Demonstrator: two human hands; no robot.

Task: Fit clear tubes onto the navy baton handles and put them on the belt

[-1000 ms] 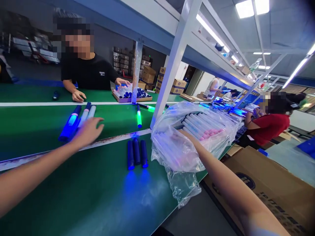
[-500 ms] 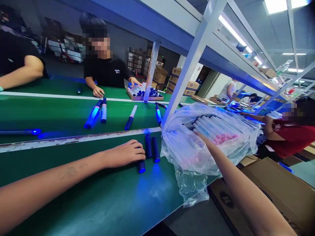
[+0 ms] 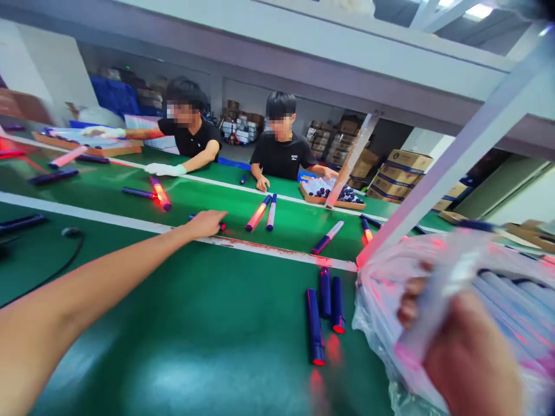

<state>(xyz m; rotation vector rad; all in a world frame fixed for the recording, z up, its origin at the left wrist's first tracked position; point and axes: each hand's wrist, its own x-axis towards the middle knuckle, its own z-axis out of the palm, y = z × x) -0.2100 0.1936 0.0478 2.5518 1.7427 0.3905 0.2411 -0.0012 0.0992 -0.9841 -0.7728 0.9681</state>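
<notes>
Three dark blue tubes point(image 3: 325, 293) lie side by side on the green bench point(image 3: 195, 335); two show red light at their near ends. The right hand point(image 3: 466, 338) is wrapped around a translucent tube point(image 3: 455, 268), held tilted above the clear plastic bag point(image 3: 376, 306); both hand and tube are blurred. Similar tubes point(image 3: 511, 312) lie inside the bag. The left hand point(image 3: 208, 224) extends beyond the white strip point(image 3: 264, 248), at a dark stick point(image 3: 222, 227); whether the fingers grip it cannot be determined. Two light sticks point(image 3: 259, 214) lie near that hand, to its right; one glows red.
</notes>
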